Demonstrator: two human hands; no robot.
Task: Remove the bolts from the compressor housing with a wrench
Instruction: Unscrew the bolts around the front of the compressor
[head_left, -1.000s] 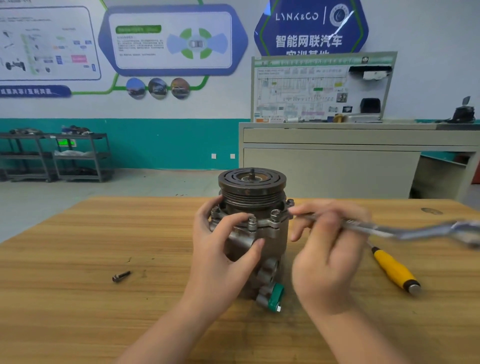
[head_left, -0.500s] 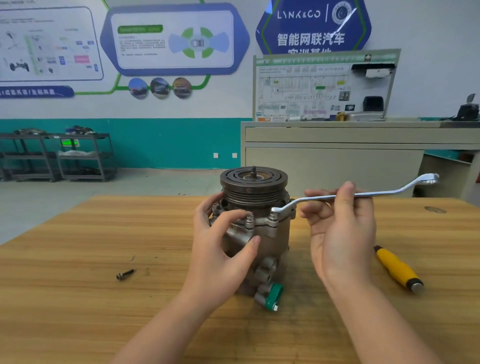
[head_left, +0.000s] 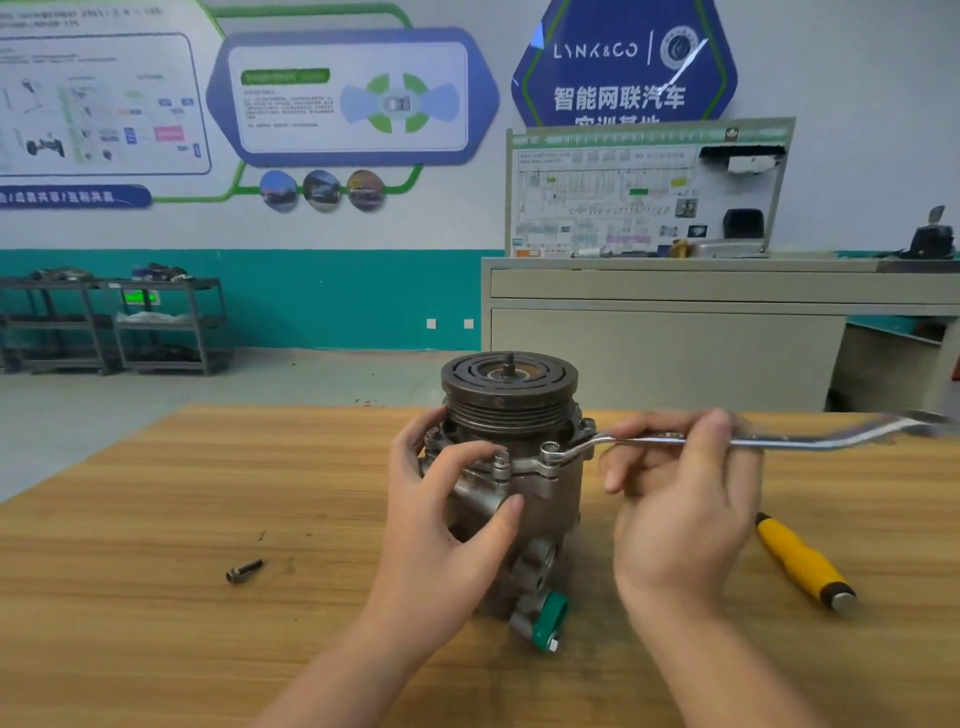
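Note:
A grey metal compressor with a dark grooved pulley on top stands upright on the wooden table. Bolts stick up around its flange; one shows at the front. My left hand wraps the housing from the left. A silver ring wrench sits with its ring end on the front-right bolt, its handle reaching right. My right hand pinches the handle near that ring end. One loose bolt lies on the table to the left.
A yellow-handled tool lies on the table right of my right hand. A green-capped port juts from the compressor's base toward me. Behind the table stand a grey cabinet and dark shelf carts at the far left.
The wrench now rests on the front-right bolt and its handle has swung lower and toward the right. My left hand stays on the housing.

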